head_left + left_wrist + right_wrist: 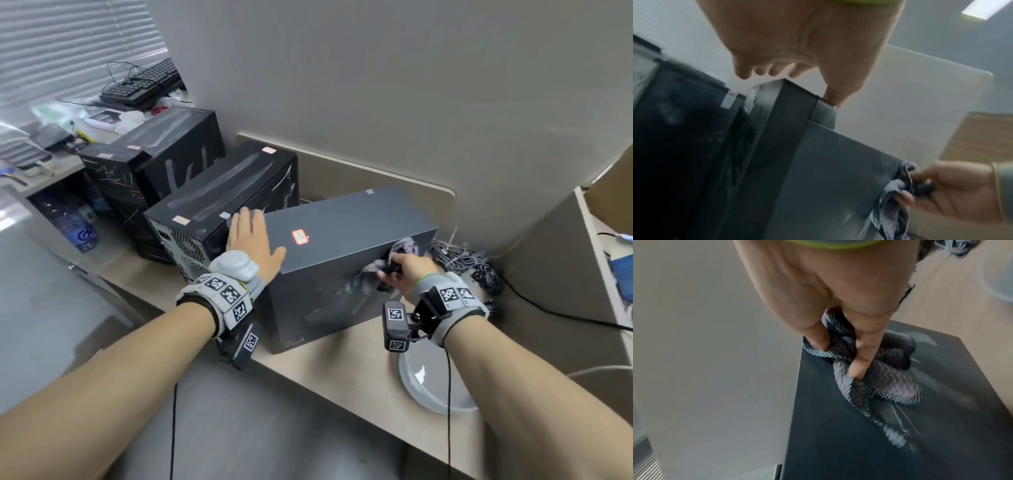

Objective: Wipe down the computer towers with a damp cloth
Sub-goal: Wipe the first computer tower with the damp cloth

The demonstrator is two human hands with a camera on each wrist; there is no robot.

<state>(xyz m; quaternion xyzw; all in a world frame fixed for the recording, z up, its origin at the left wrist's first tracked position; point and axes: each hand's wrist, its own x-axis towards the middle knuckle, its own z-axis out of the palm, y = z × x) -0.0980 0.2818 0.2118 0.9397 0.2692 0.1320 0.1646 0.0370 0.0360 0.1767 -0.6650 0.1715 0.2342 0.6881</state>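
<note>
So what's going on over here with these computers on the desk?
A person is wiping the nearest computer tower. The right hand holds a bunched grey cloth against the tower's side panel, where wet streaks show. The left hand lies flat on the tower's top, steadying it. More dark towers stand in a row behind, and a shallow grey dish sits on the desk nearby.

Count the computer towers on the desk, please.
4: the grey tower under both hands, a black tower behind it, then two more further left. Others may be hidden.
</note>
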